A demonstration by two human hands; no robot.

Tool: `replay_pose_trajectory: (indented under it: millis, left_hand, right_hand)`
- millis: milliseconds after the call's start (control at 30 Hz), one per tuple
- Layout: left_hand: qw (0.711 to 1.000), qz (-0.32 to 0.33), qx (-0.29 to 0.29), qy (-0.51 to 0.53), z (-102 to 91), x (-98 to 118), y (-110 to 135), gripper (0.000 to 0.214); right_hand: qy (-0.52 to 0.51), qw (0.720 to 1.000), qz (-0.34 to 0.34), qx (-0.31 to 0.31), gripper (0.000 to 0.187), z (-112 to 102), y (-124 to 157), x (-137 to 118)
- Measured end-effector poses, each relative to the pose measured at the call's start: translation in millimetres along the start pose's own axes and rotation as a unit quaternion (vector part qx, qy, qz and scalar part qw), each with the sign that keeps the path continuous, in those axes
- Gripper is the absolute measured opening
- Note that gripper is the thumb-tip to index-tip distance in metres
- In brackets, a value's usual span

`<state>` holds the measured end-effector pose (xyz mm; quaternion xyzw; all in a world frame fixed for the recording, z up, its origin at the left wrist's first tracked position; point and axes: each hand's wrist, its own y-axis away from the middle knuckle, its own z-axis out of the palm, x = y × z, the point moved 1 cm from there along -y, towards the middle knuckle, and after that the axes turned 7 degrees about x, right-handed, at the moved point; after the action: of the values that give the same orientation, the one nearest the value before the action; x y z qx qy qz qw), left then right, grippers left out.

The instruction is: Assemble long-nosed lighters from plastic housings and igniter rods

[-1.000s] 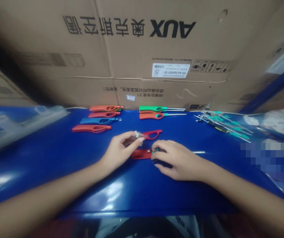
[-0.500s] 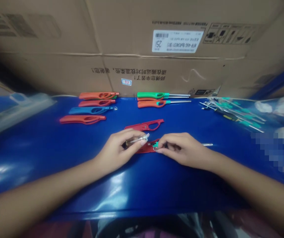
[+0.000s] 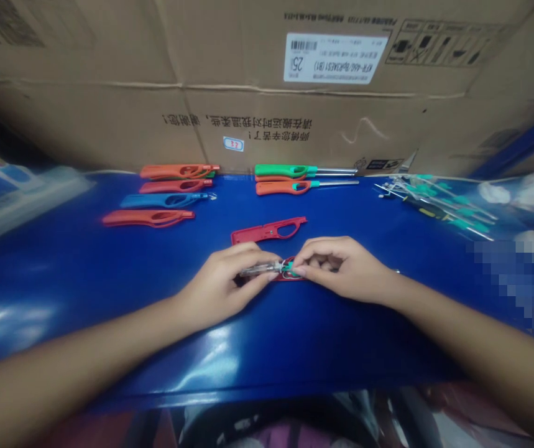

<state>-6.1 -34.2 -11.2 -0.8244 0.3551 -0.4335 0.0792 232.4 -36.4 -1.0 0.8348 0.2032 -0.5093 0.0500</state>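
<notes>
Between the thumb and fingers of my left hand [image 3: 222,280] is a clear lighter fuel tank [image 3: 258,269], lying sideways with its valve end to the right. My right hand [image 3: 348,267] pinches a teal lighter trigger part [image 3: 289,268] that meets the valve end. Beneath both hands lies a red lighter handle half [image 3: 290,278], mostly covered by my fingers. A thin white wire shows beside the teal part. Just beyond, the other red handle half [image 3: 267,233] rests inside up on the blue table [image 3: 267,354].
Several lighter handles, including a blue one [image 3: 155,200], lie in a row at back left. Lighters with metal tubes, one green [image 3: 278,170], lie at back centre. A pile of metal tubes with teal parts [image 3: 439,202] is at right. A cardboard box [image 3: 229,50] stands behind.
My left hand has brought the tank's valve end rightward against the teal part. My right hand keeps its pinch there. The view has tilted slightly, shifting the background.
</notes>
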Motion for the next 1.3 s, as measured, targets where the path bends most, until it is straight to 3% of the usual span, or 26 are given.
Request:
replay_pose_trajectory:
  millis: [400, 1300]
  left_hand:
    - [0.998, -0.052, 0.0, 0.032, 1.0, -0.7, -0.3, 0.016]
    - [0.999, -0.035, 0.003, 0.014, 1.6, -0.2, 0.0, 0.021]
  right_hand:
    - [0.018, 0.999, -0.042, 0.029, 0.014, 4.5, 2.4, -3.2]
    - [0.047, 0.996, -0.064, 0.034, 0.015, 9.9, 2.7, -2.6]
